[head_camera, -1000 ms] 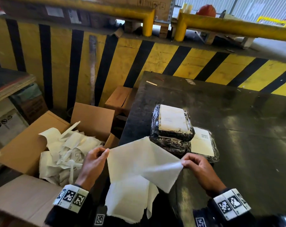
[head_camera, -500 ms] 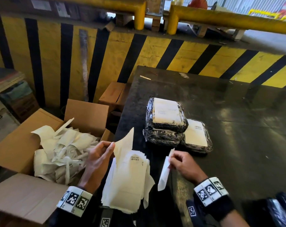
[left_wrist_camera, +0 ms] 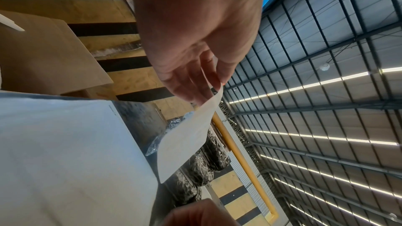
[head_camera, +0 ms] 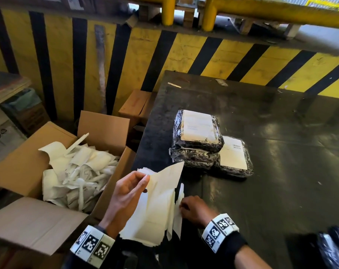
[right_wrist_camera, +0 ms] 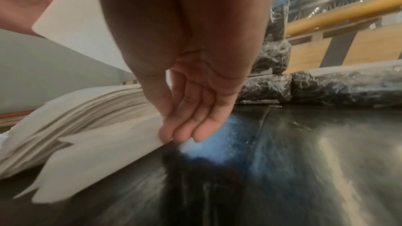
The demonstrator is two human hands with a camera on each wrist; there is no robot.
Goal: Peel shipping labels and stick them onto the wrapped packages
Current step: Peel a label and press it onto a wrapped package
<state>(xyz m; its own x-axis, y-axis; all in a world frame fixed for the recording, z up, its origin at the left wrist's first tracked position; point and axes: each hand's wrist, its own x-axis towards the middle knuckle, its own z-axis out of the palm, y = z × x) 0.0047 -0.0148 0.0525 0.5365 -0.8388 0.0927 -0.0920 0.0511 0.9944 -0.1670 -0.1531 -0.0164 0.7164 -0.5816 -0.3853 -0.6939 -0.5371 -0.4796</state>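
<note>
My left hand (head_camera: 145, 179) pinches the top corner of a white paper sheet (head_camera: 164, 183) and holds it up over the label stack (head_camera: 151, 222); the left wrist view shows the pinch (left_wrist_camera: 214, 90) and the hanging sheet (left_wrist_camera: 185, 140). My right hand (head_camera: 181, 207) pinches a narrow white paper strip (head_camera: 178, 224) low at the stack's right edge. In the right wrist view its thumb and fingers (right_wrist_camera: 172, 137) close on that piece (right_wrist_camera: 97, 157), just above the table. Wrapped black packages (head_camera: 197, 150) lie stacked beyond, with a third (head_camera: 234, 158) beside them, each with a white label on top.
An open cardboard box (head_camera: 104, 129) full of discarded white paper stands left of the dark table (head_camera: 271, 191). A yellow and black striped barrier (head_camera: 126, 61) runs behind. Another black wrapped bundle (head_camera: 331, 247) shows at the bottom right.
The two pieces have come apart. My right hand has carried its strip down to the stack's right edge. My left hand still holds its sheet up by the corner.
</note>
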